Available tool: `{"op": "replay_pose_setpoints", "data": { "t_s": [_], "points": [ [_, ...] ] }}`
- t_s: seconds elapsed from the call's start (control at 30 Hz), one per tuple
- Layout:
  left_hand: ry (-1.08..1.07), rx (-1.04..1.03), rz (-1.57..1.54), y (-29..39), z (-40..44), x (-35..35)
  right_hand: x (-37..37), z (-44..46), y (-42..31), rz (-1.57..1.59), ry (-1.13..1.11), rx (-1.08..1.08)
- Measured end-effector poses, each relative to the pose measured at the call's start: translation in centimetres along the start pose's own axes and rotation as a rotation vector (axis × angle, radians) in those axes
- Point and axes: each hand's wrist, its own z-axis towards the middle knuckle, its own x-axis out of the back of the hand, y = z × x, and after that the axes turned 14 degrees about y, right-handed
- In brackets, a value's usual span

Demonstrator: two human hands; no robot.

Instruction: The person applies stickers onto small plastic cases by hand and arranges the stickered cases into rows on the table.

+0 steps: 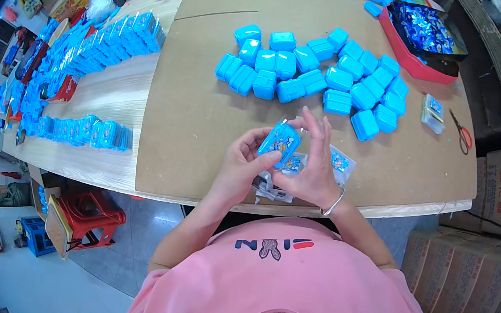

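Close to the table's front edge, my left hand (pixel 244 157) grips a small blue plastic case (pixel 280 140) with a cartoon picture on its face, the thumb lying across its lower part. My right hand (pixel 314 163) is beside the case, its fingers stretched upward. The index finger and thumb reach the case's right side; whether they press on it is hard to tell. Partly hidden beneath my hands are cartoon picture sheets (pixel 340 161) and clear plastic pieces (pixel 271 189). Beyond them, a cluster of plain blue cases (pixel 340 79) lies on the brown board (pixel 188 115).
A red tray (pixel 402 53) holds blue shiny packets at the back right. Red-handled scissors (pixel 463 133) lie beside a small clear box (pixel 433 112). Rows of picture cases (pixel 89 131) stand on the left. Cardboard cartons (pixel 472 274) and a red stool (pixel 89 216) flank the table.
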Motion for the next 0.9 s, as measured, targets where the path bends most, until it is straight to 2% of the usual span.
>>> {"op": "replay_pose_setpoints", "data": {
  "t_s": [0.27,0.33,0.37,0.43,0.5,0.53,0.6,0.63,0.67,0.77,0.8,0.9],
  "points": [
    [0.026,-0.011,-0.016,-0.9,-0.4,1.0,-0.3,-0.9,0.3,0.067,-0.012,-0.010],
    [0.080,-0.015,0.023,0.0,-0.9,1.4,1.1,0.3,-0.5,0.110,-0.051,-0.041],
    [0.173,-0.017,0.062,0.5,-0.8,2.6,2.1,0.1,0.6,0.097,-0.046,-0.052],
    [0.344,-0.026,0.110,2.1,-0.2,6.0,5.3,-1.1,3.4,0.021,-0.174,-0.259],
    [0.505,-0.074,0.310,3.8,0.0,10.1,8.2,-1.9,3.8,-0.233,-0.136,-0.568],
    [0.561,-0.062,0.433,4.4,0.0,12.3,8.9,-2.5,4.4,-0.241,-0.131,-0.574],
    [0.648,-0.024,0.705,5.3,-0.5,13.8,9.4,-4.1,5.7,-0.627,-0.121,-0.253],
    [0.643,-0.021,0.709,5.3,-0.5,13.4,9.5,-4.3,6.0,-0.629,-0.119,-0.259],
    [0.657,-0.267,0.897,5.1,-0.5,12.8,9.6,-4.3,6.3,-0.589,-0.156,-0.264],
    [0.626,-1.066,1.411,4.4,-0.3,10.0,9.6,-4.2,6.9,-0.461,-0.249,-0.266],
    [0.552,-0.905,1.164,3.9,-0.5,7.5,9.6,-4.2,6.7,-0.460,-0.244,-0.267],
    [0.022,-0.705,0.988,0.2,-0.3,0.8,9.8,-3.8,5.4,-0.193,-0.295,-0.482]
  ]
}}
